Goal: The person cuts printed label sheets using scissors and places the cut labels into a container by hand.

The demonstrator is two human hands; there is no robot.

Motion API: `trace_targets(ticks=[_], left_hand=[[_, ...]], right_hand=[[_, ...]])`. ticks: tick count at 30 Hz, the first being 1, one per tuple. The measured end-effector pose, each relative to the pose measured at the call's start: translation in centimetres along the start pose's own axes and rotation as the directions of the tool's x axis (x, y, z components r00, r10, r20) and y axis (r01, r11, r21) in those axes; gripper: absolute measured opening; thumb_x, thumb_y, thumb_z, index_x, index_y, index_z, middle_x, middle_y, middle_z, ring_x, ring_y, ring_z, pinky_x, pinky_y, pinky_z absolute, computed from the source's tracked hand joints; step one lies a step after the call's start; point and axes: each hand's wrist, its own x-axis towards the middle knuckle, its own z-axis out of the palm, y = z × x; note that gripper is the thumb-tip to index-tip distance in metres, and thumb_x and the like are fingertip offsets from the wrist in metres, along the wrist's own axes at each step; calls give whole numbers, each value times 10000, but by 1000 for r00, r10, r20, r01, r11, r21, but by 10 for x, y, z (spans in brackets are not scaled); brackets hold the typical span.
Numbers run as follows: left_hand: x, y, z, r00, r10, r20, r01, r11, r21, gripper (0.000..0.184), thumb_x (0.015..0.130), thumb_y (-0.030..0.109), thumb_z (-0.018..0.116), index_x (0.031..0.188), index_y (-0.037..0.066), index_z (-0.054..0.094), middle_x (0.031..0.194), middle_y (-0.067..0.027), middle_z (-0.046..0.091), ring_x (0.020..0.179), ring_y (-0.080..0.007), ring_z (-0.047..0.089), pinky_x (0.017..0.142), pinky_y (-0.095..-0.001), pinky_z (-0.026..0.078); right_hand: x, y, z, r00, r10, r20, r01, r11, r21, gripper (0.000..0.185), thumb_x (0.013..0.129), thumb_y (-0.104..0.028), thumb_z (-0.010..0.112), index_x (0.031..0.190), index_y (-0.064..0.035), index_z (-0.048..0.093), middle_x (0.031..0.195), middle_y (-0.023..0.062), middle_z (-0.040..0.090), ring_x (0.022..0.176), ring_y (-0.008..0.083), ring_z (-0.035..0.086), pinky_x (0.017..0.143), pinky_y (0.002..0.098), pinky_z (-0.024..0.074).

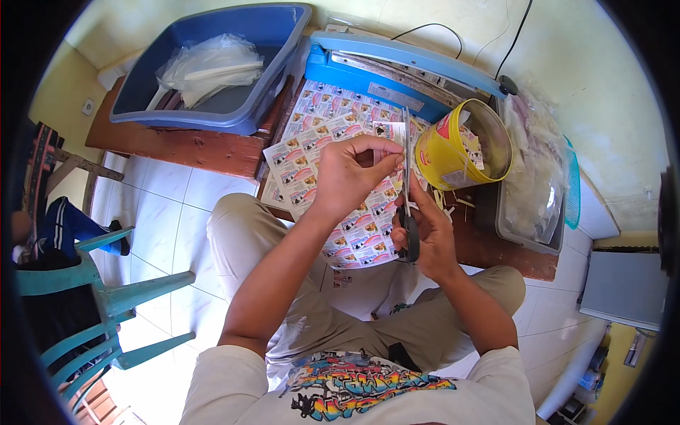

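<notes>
My left hand (350,170) is closed, thumb and fingers pinching a small printed label (389,130). In my right hand (433,230) are scissors (409,239) with black handles, their blades pointing away from me along the label's right edge. Whether the blades touch the label I cannot tell. Under both hands lie sheets of printed labels (360,237), overlapping on the low bench and hanging over its front edge. A yellow tub (443,154) with paper pieces inside stands tilted just right of the scissors. Thin paper strips (462,201) lie below the tub.
Behind the sheets stands a blue paper cutter (386,88) with a long lever arm. At the back left, a blue basin (184,119) holds clear plastic bags. A grey container (528,239) full of plastic bags is on the right. A green chair (106,290) stands at left.
</notes>
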Motion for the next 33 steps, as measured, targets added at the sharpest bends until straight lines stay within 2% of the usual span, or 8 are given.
trace_targets(ticks=[6, 9, 20, 33], left_hand=[[0, 0, -1, 1000, 12, 12, -12, 1000, 29, 145, 924, -49, 756, 1069, -49, 765, 975, -102, 767, 882, -127, 729, 819, -285, 631], [0, -2, -2, 1000, -2, 25, 0, 996, 85, 152, 922, -45, 759, 1074, -50, 764, 974, -103, 768, 881, -128, 730, 822, -286, 631], [1, -3, -2, 1000, -12, 23, 9, 996, 89, 167, 919, -33, 769, 1085, -53, 759, 965, -99, 770, 879, -123, 731, 819, -282, 629], [0, 1, -1, 999, -22, 40, 18, 994, 104, 158, 920, -21, 766, 1075, -49, 766, 945, -96, 778, 861, -117, 736, 806, -271, 621]], right_hand=[[0, -2, 0, 1000, -7, -5, 7, 1000, -24, 998, 842, -39, 853, 1657, -44, 277, 1233, 83, 515, 934, 114, 589, 840, 259, 539], [1, -2, 1, 1000, 14, -6, -14, 1000, 25, 990, 849, -55, 854, 1656, -48, 281, 1228, 79, 513, 932, 114, 586, 824, 256, 548], [2, -1, -1, 1000, -17, 4, 17, 1000, -21, 981, 844, -4, 843, 1652, -39, 288, 1238, 72, 516, 926, 107, 582, 812, 254, 554], [3, -3, -7, 1000, 23, 7, -23, 999, 29, 990, 845, 12, 839, 1661, -80, 287, 1271, 80, 521, 920, 99, 597, 811, 251, 545]])
